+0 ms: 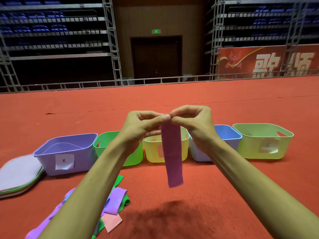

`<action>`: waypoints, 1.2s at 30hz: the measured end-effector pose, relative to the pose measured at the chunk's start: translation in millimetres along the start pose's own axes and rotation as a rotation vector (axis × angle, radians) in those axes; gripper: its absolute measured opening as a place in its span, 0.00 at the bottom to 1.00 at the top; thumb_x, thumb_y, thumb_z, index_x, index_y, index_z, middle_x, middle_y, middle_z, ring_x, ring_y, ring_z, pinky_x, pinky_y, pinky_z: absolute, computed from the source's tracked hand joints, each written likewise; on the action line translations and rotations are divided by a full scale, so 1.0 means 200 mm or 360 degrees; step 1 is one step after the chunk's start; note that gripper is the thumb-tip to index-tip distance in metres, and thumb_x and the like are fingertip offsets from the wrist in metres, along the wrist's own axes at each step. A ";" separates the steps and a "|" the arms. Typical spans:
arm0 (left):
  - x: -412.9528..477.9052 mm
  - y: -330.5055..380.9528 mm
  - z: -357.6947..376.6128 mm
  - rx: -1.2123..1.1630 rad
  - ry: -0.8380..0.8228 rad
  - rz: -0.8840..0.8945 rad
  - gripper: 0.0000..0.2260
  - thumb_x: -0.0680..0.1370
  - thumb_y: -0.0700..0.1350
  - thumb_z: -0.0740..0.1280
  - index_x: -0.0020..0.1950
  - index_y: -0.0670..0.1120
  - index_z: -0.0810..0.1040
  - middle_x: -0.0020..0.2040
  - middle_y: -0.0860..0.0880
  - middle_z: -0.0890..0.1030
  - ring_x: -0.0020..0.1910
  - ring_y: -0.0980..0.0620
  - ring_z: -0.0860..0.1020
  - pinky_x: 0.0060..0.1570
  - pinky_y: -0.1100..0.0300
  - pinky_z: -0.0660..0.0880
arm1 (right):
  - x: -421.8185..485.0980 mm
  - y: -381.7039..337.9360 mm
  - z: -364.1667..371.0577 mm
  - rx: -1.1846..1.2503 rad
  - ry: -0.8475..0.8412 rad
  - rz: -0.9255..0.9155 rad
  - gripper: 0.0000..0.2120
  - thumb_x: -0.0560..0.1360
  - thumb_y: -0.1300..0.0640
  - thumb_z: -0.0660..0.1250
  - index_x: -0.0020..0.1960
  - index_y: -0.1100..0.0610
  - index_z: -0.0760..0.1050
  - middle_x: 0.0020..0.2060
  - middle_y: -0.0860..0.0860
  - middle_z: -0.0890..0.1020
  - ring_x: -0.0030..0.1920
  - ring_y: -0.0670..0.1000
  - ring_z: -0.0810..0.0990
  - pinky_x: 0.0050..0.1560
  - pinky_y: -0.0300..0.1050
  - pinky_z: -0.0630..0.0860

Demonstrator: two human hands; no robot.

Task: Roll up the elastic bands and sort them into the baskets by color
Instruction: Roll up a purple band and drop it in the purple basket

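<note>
Fingers (162, 118) of both hands pinch the top edge of a purple elastic band (172, 156), which we see held in the air above the red carpet (224, 187). The left hand (138, 126) and the right hand (193, 125) meet at the middle, thumbs and forefingers clamped on the band and touching each other, the other fingers curled. The band hangs straight down as a flat strip, its lower end free and clear of the floor, with a dark shadow beneath it.

Beyond the hands we count five baskets in a row on the carpet. From left to right they are a purple basket (82, 161), a green basket (105, 144), a yellow basket (153, 152), a blue basket (227, 135) and a pale green basket (250, 144). The hanging band crosses in front of the yellow one. White paper labels (64, 162) sit on the near walls; we cannot read them.

Left of the purple basket lies a stack of flat lids (19, 173). On the near left, partly under the left forearm, we see a loose pile of bands (114, 204) in purple, green, pink and blue lying unrolled on the carpet.

Far behind stand metal bleachers (51, 31), a dark door (156, 57) and a red banner (267, 61)
</note>
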State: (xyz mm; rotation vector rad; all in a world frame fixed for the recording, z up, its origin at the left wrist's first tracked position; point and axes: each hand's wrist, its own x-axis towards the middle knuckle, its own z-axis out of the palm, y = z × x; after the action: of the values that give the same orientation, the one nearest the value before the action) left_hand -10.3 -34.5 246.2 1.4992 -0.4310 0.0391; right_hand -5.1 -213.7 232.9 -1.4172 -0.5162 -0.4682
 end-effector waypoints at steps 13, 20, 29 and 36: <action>-0.01 -0.01 0.00 -0.0061 0.0099 0.0116 0.11 0.63 0.38 0.78 0.45 0.41 0.86 0.44 0.39 0.87 0.44 0.46 0.85 0.49 0.57 0.82 | -0.01 0.00 -0.04 -0.0010 -0.0191 0.0076 0.03 0.74 0.59 0.77 0.47 0.58 0.84 0.41 0.56 0.87 0.44 0.52 0.84 0.50 0.54 0.82; -0.01 -0.01 0.01 -0.0084 0.0085 0.0105 0.10 0.68 0.31 0.76 0.48 0.40 0.86 0.44 0.40 0.87 0.45 0.48 0.85 0.46 0.61 0.82 | -0.04 0.02 -0.03 -0.0078 -0.0127 -0.0022 0.06 0.74 0.61 0.76 0.45 0.65 0.84 0.41 0.64 0.86 0.41 0.55 0.84 0.44 0.53 0.81; -0.03 0.01 0.00 0.0012 -0.0130 0.0008 0.19 0.70 0.46 0.75 0.56 0.36 0.85 0.54 0.38 0.86 0.51 0.48 0.84 0.49 0.59 0.82 | -0.07 0.03 -0.05 0.0116 -0.0081 -0.0082 0.09 0.69 0.61 0.77 0.47 0.64 0.84 0.41 0.60 0.87 0.44 0.57 0.86 0.52 0.55 0.82; -0.02 0.00 0.02 0.0074 -0.0098 0.0079 0.16 0.71 0.45 0.75 0.54 0.38 0.85 0.51 0.41 0.87 0.52 0.49 0.85 0.47 0.61 0.80 | -0.08 0.05 -0.07 0.0246 -0.0115 0.0016 0.11 0.66 0.57 0.79 0.47 0.58 0.86 0.44 0.63 0.87 0.48 0.60 0.85 0.54 0.54 0.82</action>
State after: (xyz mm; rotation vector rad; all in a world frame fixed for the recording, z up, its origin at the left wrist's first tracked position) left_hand -15.6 -37.5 244.1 1.5380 -0.5197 0.0425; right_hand -10.6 -225.9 214.7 -1.2913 -0.5905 -0.3622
